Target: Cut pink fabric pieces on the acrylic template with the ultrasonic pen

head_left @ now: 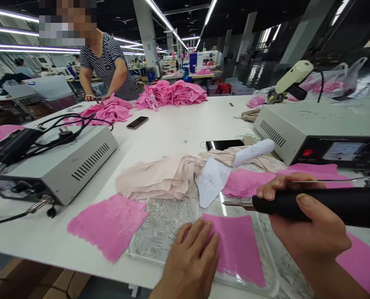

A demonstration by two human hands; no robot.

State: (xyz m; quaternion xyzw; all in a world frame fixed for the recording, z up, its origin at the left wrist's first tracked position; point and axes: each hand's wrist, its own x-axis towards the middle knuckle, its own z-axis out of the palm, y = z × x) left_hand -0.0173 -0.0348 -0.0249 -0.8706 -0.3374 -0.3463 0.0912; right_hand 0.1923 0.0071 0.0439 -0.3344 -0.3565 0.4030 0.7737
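A long white table (172,135) stretches across a large workshop lit by strip lights. Two grey metal boxes stand on it: the right box (315,124) has a dial and a red switch on its dark front, and the left box (69,162) has black cables heaped on top. At the table's far left, a person in a striped shirt (110,66) leans over a loose pile of pink fabric (105,110), with a bigger pink heap (172,93) beside it. Near the front edge lies a clear board (160,228), and a layered stack of beige fabric (156,176) rests along its far side. The wearer's right hand (312,228) grasps a black-handled tool (353,205), whose slim metal tip points left, close to the far edge of a flat pink piece (239,249); whether they touch is unclear. That piece lies on the board, and the left hand (191,257) rests palm down on its left edge, fingers extended, gripping nothing. Another pink piece (110,226) lies left, partly on the board. Smaller still are a white pattern piece (212,180) with dark dots, touching the beige stack, and a dark phone (137,122) farther back.
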